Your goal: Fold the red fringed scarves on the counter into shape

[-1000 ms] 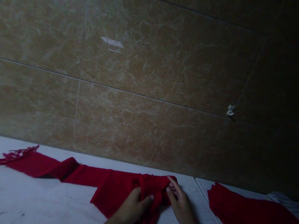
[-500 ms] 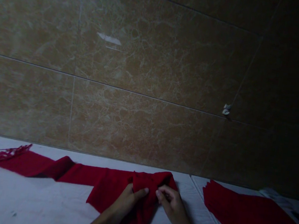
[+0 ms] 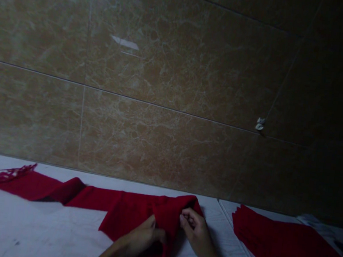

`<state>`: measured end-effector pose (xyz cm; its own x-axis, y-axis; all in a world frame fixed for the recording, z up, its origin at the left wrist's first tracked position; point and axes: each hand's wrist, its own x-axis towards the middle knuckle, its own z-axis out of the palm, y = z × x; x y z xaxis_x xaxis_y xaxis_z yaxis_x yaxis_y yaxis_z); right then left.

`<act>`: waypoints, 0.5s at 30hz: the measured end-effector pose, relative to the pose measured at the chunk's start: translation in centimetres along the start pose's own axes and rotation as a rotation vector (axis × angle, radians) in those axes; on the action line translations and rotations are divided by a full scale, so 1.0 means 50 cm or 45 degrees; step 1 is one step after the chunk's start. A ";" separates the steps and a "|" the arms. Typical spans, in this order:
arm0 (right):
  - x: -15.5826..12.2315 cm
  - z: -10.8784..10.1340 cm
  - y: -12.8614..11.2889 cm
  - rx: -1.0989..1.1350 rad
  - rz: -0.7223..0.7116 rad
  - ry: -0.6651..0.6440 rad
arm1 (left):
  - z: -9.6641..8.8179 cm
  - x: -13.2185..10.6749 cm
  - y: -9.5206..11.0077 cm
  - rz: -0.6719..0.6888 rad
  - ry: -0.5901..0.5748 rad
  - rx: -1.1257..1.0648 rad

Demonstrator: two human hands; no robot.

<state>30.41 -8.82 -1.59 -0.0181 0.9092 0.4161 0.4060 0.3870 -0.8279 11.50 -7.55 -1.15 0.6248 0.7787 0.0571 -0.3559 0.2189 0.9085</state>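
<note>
Textile workroom (red scarves (image 3: 131,212), tiled wall (image 3: 162,102))

2 hands, left hand (image 3: 143,237) and right hand (image 3: 195,229), 1 fringed red scarf (image 3: 127,212), and seemingly 1 stack of red cloths (image 3: 284,248).

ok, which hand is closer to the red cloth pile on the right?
Right. The right hand pinches the red scarf just left of the red cloth pile; the left hand grips the scarf further left.
</note>
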 end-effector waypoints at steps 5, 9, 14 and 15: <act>0.002 0.007 0.002 0.149 0.026 0.017 | 0.008 0.002 -0.008 -0.056 -0.041 0.152; -0.003 0.016 0.008 0.196 0.086 -0.065 | 0.012 0.016 -0.016 0.032 0.017 0.224; -0.007 0.019 0.004 0.152 0.039 -0.106 | 0.010 0.026 -0.021 0.069 0.085 0.287; -0.007 0.018 0.003 0.140 0.008 -0.103 | 0.009 0.026 -0.023 0.058 0.079 0.290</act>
<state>29.67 -8.91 -2.21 -0.0910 0.9195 0.3825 0.3035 0.3914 -0.8687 13.03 -7.03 -1.92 0.5651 0.8210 0.0808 -0.2124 0.0501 0.9759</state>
